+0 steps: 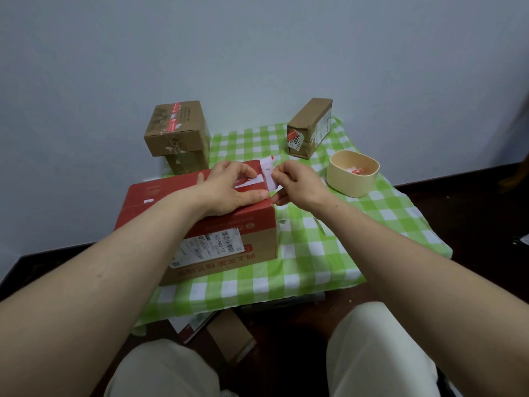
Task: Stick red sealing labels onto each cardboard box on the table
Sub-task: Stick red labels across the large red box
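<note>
Left hand [229, 190]: fingers [246, 171] pressing flat on red cardboard box [171, 196].
Right hand [299, 186]: fingers [283, 172] pinching white label strip [268, 174].
Tub [353, 183]: rounded, beige, sitting at two o'clock.

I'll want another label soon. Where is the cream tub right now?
In the head view the cream tub sits on the green checked cloth at the right, just past the right hand and nearer than the small brown box.

matt cardboard box [160, 196], checked cloth [329, 247]
</note>
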A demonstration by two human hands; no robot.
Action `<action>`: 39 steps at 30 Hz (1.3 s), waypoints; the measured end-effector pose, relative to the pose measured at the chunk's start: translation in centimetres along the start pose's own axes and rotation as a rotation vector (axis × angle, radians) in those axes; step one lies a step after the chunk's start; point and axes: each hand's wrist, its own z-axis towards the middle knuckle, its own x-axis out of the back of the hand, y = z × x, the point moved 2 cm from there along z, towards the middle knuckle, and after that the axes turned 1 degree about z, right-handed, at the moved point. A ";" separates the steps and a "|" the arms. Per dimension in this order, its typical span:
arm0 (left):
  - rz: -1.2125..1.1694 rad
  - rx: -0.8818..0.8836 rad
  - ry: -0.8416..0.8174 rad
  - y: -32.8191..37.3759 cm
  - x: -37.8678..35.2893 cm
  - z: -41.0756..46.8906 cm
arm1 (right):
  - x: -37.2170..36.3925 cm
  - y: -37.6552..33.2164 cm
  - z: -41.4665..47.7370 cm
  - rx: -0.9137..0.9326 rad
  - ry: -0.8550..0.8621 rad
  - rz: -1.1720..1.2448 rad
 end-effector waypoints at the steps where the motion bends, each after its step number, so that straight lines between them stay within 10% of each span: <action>1: 0.000 0.002 -0.003 0.0 0.0 0.0 | 0.0 0.1 -0.1 -0.009 0.000 0.047; 39: -0.098 0.048 -0.022 0.4 0.3 -0.2 | 1.2 1.1 -0.7 -0.094 0.044 0.229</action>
